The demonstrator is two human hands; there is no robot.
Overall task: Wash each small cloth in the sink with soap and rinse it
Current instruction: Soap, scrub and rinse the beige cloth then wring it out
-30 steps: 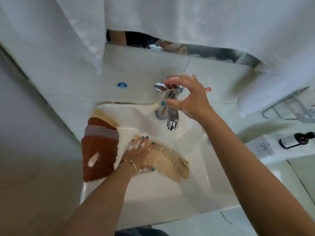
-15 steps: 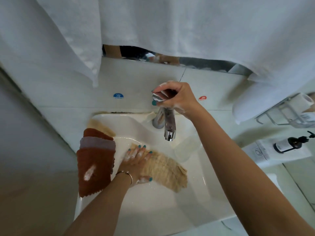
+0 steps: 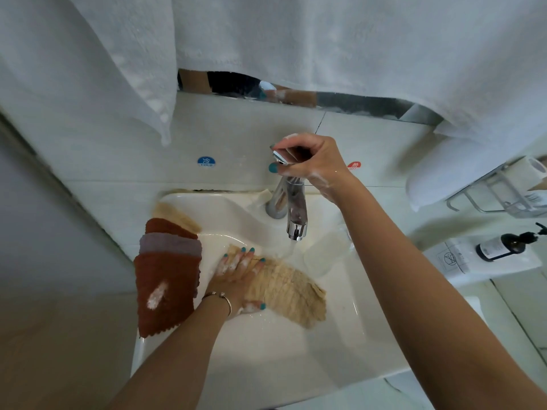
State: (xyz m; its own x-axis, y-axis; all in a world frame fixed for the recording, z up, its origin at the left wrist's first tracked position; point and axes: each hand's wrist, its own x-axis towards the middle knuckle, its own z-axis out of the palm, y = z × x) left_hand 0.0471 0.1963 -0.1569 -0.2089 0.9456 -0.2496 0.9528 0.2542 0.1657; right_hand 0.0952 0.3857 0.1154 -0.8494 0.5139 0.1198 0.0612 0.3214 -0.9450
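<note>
A beige cloth (image 3: 291, 292) lies spread in the white sink (image 3: 296, 359). My left hand (image 3: 236, 275), soapy, rests flat on the cloth's left end with fingers straight. My right hand (image 3: 310, 161) grips the chrome tap lever (image 3: 279, 158) from above. Water runs from the tap spout (image 3: 296, 229) into the basin beside the cloth. On the sink's left rim hangs a stack of cloths: a rust-brown one (image 3: 165, 288) with a soap smear, a grey one (image 3: 170, 244), another brown and a beige one (image 3: 174, 216) beneath.
White towels (image 3: 325, 39) hang overhead, close to the tap. A dark pump bottle (image 3: 506, 245) lies on the counter at right, below a wire rack with a paper roll (image 3: 532, 170). Cold and hot stickers mark the tiled wall behind the tap.
My right hand reached the tap lever, closed round it and lifted it; water now flows. My left hand stayed on the beige cloth.
</note>
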